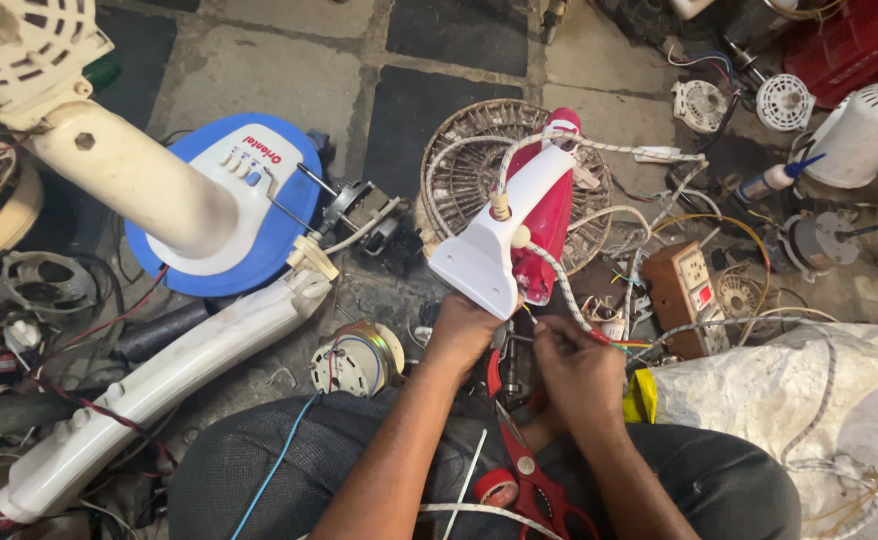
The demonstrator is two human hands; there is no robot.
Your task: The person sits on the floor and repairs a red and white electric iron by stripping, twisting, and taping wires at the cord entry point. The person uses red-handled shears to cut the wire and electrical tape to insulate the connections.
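The red-and-white clothes iron is held upright at the scene's centre, its rear end gripped from below by the left hand. The right hand is closed on the braided cord, pinching its coloured wire ends. The wires could be strained or snapped if tugged; the iron could tip onto the fan grille behind if the grip slackens.

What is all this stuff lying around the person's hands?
clothes iron: 1, red and white, held up at centre
braided cord: 1, white, from the iron to the right hand
scissors: 1, red handles, on the lap
tape roll: 1, red, beside the scissors
fan base: 1, blue and white, left
small motor: 1, metal, by the left knee
socket box: 1, brown, right
sack: 1, white, right
left hand: grips the iron's rear
right hand: pinches the cord's wires
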